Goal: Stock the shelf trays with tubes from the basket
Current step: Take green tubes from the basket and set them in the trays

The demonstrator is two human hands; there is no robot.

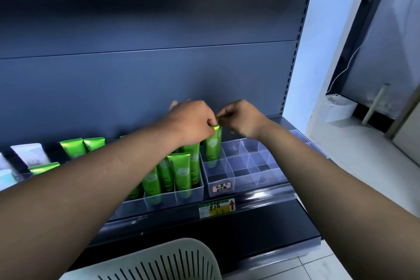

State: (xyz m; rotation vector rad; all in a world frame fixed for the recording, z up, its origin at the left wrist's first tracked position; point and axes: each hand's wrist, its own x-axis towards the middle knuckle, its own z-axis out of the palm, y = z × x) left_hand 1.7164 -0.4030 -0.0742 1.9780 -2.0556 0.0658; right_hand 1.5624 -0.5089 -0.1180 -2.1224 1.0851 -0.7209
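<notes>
A green tube [213, 146] stands upright in the back left compartment of a clear divided tray [245, 179] on the shelf. My left hand [191, 123] pinches the top seam of this tube. My right hand [241, 118] pinches the flat end of a second green tube [220, 117], which is mostly hidden behind the fingers. To the left, another clear tray [159, 200] holds several upright green tubes [181, 173]. The slatted white basket [159, 259] shows at the bottom edge; its contents are out of view.
White and pale tubes [29, 154] stand at the far left of the shelf. A yellow price label [217, 208] with a red arrow sits on the shelf's front rail. The right tray carries a handwritten label [220, 186]. A white panel and floor lie to the right.
</notes>
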